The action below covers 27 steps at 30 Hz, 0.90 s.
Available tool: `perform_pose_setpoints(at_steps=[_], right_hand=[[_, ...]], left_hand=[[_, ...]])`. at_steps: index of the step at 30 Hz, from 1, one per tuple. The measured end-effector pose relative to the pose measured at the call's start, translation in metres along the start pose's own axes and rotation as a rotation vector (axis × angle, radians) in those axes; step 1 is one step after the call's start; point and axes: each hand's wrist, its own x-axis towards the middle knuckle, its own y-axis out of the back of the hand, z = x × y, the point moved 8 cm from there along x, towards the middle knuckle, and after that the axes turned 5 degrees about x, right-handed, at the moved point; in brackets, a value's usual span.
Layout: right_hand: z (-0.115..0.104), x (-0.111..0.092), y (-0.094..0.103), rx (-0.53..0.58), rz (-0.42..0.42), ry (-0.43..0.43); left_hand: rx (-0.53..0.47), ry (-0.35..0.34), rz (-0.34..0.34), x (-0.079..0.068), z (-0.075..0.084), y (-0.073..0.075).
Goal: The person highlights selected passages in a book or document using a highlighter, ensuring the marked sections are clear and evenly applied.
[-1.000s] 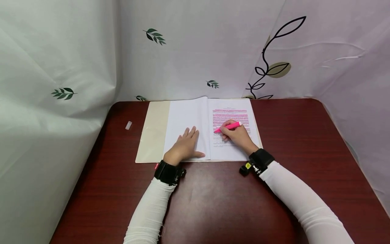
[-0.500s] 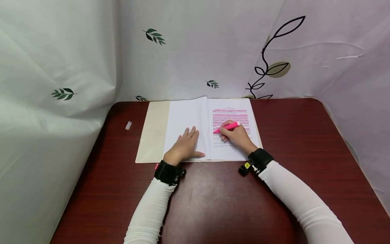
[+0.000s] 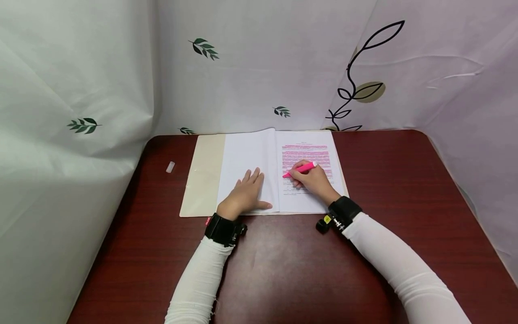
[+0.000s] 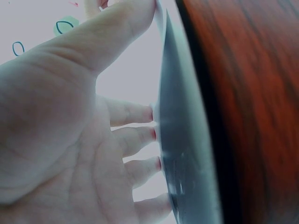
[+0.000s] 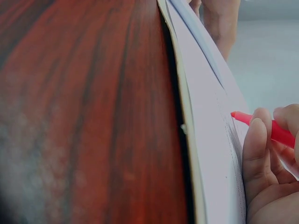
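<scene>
In the head view, an open folder (image 3: pixel 204 175) holds white sheets, with a blank page (image 3: pixel 244 150) at left and a printed page (image 3: pixel 307 138) at right. Pink lines cover much of the printed text. My left hand (image 3: pixel 244 195) rests on the blank page, fingers straight and thumb spread; the left wrist view shows its fingertips (image 4: pixel 152 133) against the paper. My right hand (image 3: pixel 317 181) pinches a pink highlighter (image 3: pixel 304 167), its tip at the left end of a text line. In the right wrist view, the highlighter tip (image 5: pixel 237 115) meets the page. Fingers hide part of the text.
A small white block (image 3: pixel 171 167) lies on the dark red wooden table (image 3: pixel 279 270), left of the folder. White cloth (image 3: pixel 251 67) with leaf prints hangs behind the table and along both sides. Each wrist wears a black strap with a camera.
My right hand has shifted slightly left with the highlighter, its tip sliding a little left and down the page. The left hand has stayed in place.
</scene>
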Motion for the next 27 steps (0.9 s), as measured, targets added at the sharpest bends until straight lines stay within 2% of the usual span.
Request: perform_pose_setpoints(at_steps=[27], right_hand=[[-0.0012,-0.0003,0.0033,-0.012,-0.002,-0.010]], left_hand=[[0.000,-0.008,0.007,0.0010,-0.0011,-0.0013]])
